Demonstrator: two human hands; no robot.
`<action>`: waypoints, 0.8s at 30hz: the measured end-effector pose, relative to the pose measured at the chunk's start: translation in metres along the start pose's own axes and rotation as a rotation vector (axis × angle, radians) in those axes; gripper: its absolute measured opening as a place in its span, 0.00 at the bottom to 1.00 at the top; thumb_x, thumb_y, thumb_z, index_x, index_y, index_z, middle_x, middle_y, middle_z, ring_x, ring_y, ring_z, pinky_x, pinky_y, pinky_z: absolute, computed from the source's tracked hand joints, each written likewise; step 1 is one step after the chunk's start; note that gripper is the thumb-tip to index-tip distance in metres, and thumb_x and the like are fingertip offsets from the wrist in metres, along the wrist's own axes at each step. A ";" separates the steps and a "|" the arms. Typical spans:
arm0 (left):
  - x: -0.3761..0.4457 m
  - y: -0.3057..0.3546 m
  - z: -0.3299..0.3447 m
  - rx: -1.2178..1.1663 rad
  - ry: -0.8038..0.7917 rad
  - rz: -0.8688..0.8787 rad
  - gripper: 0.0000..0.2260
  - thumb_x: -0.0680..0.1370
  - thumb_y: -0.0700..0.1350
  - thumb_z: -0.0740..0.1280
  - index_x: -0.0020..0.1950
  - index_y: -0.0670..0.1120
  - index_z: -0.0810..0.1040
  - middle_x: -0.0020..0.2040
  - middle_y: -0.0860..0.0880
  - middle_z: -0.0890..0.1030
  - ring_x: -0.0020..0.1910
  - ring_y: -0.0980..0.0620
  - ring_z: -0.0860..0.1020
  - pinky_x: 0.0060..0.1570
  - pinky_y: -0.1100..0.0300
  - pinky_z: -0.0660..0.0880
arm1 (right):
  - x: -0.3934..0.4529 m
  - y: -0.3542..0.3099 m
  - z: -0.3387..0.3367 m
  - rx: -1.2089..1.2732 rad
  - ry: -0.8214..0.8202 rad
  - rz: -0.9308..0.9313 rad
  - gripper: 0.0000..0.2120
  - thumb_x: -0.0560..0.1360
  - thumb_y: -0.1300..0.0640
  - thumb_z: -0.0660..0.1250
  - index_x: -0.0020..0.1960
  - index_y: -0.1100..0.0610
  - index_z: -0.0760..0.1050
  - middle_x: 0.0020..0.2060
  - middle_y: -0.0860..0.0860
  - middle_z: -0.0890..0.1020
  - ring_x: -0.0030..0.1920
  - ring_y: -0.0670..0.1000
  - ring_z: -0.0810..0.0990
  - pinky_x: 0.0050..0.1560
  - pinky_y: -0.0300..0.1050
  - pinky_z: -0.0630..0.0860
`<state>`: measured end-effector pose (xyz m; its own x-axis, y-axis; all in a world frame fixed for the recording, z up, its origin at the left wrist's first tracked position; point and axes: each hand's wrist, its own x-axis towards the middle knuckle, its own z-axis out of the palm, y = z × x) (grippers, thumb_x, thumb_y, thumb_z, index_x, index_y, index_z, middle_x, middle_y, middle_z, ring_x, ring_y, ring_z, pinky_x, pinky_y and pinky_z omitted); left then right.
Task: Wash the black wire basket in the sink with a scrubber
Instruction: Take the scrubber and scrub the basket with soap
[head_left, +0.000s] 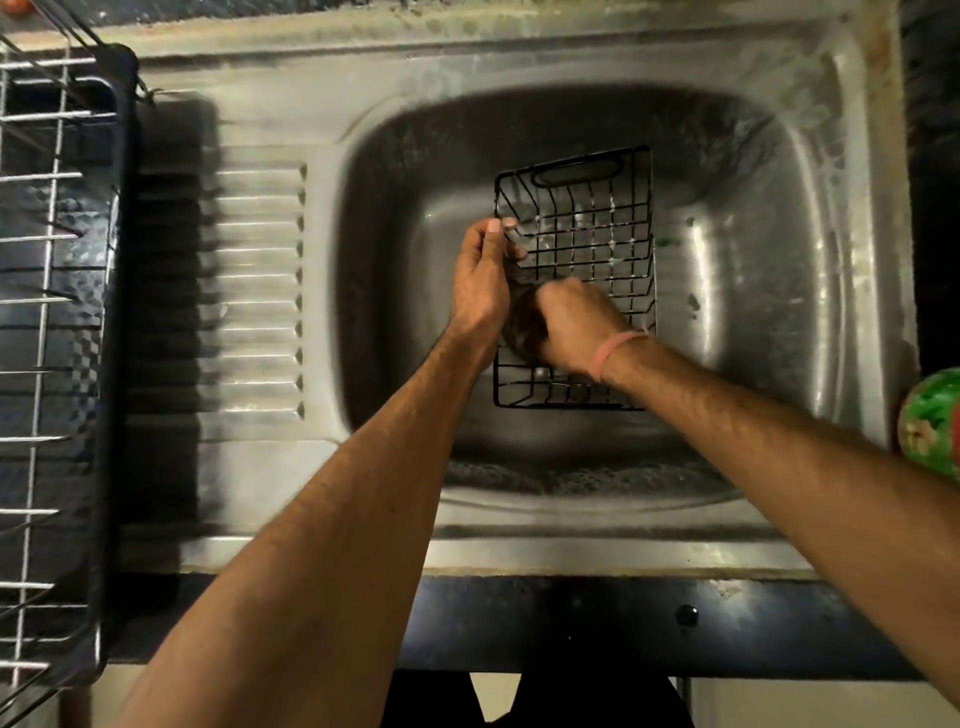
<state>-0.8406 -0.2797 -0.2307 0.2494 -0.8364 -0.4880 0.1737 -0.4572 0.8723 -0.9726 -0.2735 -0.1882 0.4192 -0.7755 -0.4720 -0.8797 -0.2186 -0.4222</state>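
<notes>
Right now I have the black wire basket (587, 249) down in the bowl of the steel sink (395, 291), right of the bowl's middle, its handle slot on the far end. My left hand (480, 280) is clamped on the basket's left rim, thumb and fingers pinching the wire. My right hand (571, 327) is curled round a dark scrubber (522, 325), which sits against the rim of the basket near its left side, just beside the left hand. I see a pink band (618, 345) on my right wrist. Left of the bowl runs the ribbed drainboard (254, 291), and beyond it a dish rack (47, 332) with pale wires. A green and red container (932, 421) shows at the right edge.
</notes>
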 end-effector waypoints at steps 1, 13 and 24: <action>0.000 0.000 0.001 0.002 0.002 0.009 0.12 0.90 0.51 0.57 0.61 0.51 0.79 0.47 0.50 0.80 0.46 0.54 0.77 0.46 0.60 0.77 | -0.009 0.000 0.004 -0.020 -0.073 -0.020 0.11 0.75 0.57 0.78 0.55 0.56 0.81 0.48 0.52 0.83 0.50 0.54 0.84 0.51 0.46 0.81; -0.003 -0.004 0.011 0.130 0.008 0.108 0.15 0.90 0.55 0.54 0.60 0.49 0.77 0.46 0.48 0.76 0.45 0.53 0.76 0.47 0.56 0.79 | 0.017 0.000 -0.023 -0.028 0.149 0.093 0.07 0.76 0.58 0.76 0.52 0.55 0.81 0.42 0.50 0.80 0.46 0.54 0.82 0.52 0.51 0.82; -0.001 -0.002 0.020 0.269 0.009 0.156 0.15 0.89 0.57 0.56 0.51 0.49 0.71 0.43 0.51 0.71 0.39 0.57 0.70 0.41 0.55 0.76 | -0.006 0.014 -0.020 -0.315 -0.287 -0.131 0.09 0.78 0.50 0.74 0.52 0.51 0.77 0.42 0.47 0.78 0.41 0.49 0.77 0.45 0.44 0.76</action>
<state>-0.8602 -0.2841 -0.2309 0.2617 -0.9008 -0.3466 -0.1253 -0.3878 0.9132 -0.9917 -0.2836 -0.1759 0.5379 -0.5428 -0.6450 -0.8218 -0.5082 -0.2577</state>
